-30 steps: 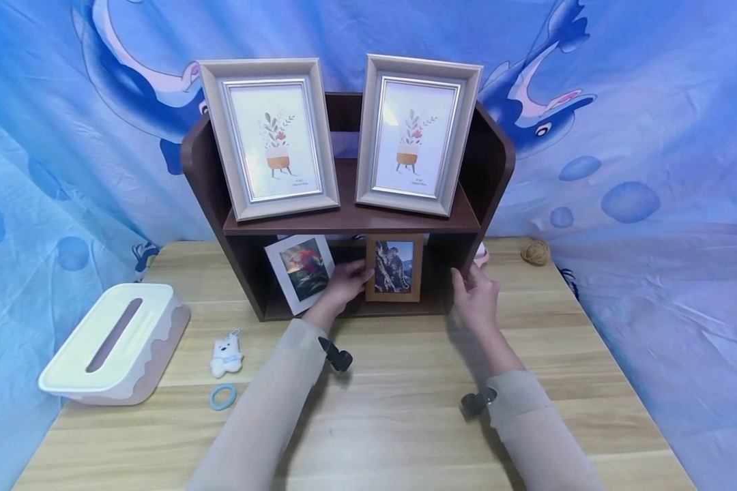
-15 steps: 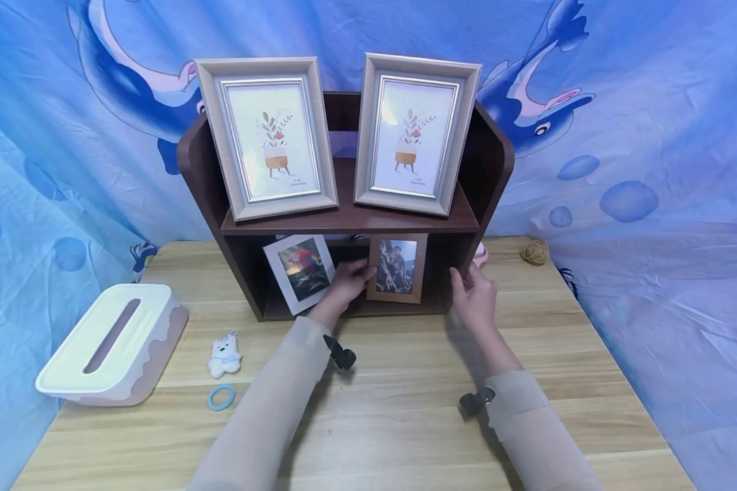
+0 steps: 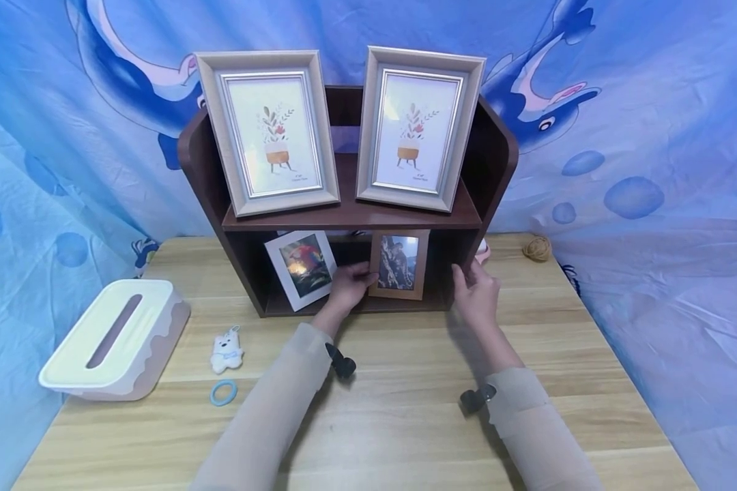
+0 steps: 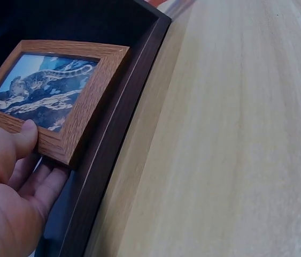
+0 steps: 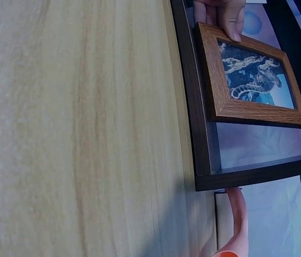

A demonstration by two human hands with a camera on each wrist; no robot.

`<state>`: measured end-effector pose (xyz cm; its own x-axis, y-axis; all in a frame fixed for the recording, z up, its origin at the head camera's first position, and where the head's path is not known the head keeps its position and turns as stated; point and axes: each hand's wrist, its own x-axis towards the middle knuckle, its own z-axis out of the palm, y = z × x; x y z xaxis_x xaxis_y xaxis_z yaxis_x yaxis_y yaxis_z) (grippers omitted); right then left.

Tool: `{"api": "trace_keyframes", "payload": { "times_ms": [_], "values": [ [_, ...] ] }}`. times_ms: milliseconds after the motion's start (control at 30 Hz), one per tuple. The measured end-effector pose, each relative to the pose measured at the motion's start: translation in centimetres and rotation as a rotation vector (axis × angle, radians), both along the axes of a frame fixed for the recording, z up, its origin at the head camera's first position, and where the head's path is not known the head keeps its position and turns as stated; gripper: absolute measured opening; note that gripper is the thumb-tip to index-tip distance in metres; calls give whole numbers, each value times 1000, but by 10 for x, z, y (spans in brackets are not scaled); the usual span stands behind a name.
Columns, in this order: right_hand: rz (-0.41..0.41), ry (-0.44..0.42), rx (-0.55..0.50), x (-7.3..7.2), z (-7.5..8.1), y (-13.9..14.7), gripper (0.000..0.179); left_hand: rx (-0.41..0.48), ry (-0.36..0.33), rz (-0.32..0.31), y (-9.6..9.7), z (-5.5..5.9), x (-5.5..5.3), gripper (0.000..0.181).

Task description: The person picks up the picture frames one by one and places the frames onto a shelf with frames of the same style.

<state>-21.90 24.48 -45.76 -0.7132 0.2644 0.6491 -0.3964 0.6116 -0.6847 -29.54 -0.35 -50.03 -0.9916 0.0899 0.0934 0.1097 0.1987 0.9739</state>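
My left hand point(image 3: 349, 283) pinches the lower left edge of a brown wooden picture frame point(image 3: 374, 290), thumb on the front and fingers behind. The frame, with a spotted big cat photo point(image 4: 43, 85), stands slightly tilted on the lower level of a dark brown shelf point(image 3: 344, 221). At the shelf's right side panel point(image 5: 262, 171), my right hand point(image 3: 478, 300) holds the front edge between thumb and fingers; part of it shows as skin at the corner of the right wrist view. Left of my left hand leans a white picture frame point(image 3: 301, 307) with a parrot picture.
Two large beige picture frames point(image 3: 328, 136) stand on the upper shelf level. A tissue box point(image 3: 86, 334), a white bear charm point(image 3: 227, 351) and a blue ring point(image 3: 224, 393) lie on the left. Behind the right panel is a pink object point(image 3: 482, 252), then a twine ball point(image 3: 537, 249).
My left hand has shifted the brown frame slightly to the right, and it now leans a little. The right hand has stayed at the shelf's side panel.
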Motion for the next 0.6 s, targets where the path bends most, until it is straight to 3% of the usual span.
{"api": "trace_keyframes", "payload": {
  "times_ms": [600],
  "values": [
    [23, -15, -47, 2, 0, -2, 11, -55, -6, -7, -2, -1, 5, 30]
  ]
}}
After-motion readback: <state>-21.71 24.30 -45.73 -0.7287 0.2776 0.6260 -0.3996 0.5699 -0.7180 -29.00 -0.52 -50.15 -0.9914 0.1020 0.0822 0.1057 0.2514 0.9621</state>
